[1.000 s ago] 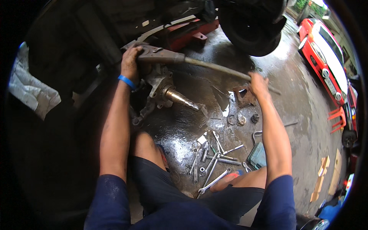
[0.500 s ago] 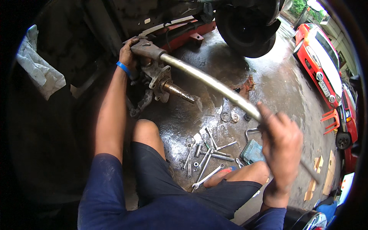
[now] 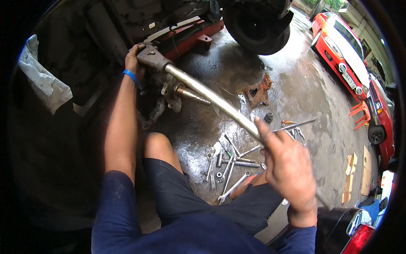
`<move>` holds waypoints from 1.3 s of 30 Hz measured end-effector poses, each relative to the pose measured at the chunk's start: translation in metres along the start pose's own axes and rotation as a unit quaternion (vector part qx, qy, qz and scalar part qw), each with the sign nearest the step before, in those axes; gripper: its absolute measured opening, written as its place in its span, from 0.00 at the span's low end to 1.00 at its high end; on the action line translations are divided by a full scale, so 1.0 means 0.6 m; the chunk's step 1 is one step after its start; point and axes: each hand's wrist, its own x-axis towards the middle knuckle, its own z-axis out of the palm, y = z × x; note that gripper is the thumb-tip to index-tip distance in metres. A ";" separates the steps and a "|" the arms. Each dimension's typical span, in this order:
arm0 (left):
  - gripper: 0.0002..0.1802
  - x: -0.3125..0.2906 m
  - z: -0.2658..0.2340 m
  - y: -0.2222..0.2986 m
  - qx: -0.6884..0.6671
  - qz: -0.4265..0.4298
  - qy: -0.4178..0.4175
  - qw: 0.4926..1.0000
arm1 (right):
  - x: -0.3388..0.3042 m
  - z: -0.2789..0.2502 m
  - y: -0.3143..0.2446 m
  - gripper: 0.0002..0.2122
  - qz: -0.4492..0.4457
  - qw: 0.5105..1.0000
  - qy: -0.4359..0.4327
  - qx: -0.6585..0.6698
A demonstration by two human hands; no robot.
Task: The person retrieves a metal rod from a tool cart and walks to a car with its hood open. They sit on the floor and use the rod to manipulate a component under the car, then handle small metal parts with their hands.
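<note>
Our right hand [image 3: 289,169], right of centre, is closed around the long metal bar [image 3: 209,94], which slants down from upper left; our left hand [image 3: 133,60] clasps its head [image 3: 153,58] there. We should steady this head and swing evenly.

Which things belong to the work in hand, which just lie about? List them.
Work in hand:
long metal bar, held by left hand and right hand
metal spindle, likely
wrenches, likely

Apparently just about:
orange chair
cardboard
</note>
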 end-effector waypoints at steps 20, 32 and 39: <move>0.19 -0.004 0.006 -0.009 0.187 0.063 0.098 0.975 | 0.240 0.117 0.263 0.23 0.055 0.988 0.121 0.081; 0.21 -0.023 0.023 -0.005 0.195 0.108 0.073 0.972 | 0.485 0.194 0.338 0.24 0.020 0.974 0.202 -0.105; 0.20 -0.035 0.054 0.008 0.117 0.058 0.053 0.990 | 0.304 0.164 0.306 0.21 0.005 0.987 0.113 -0.118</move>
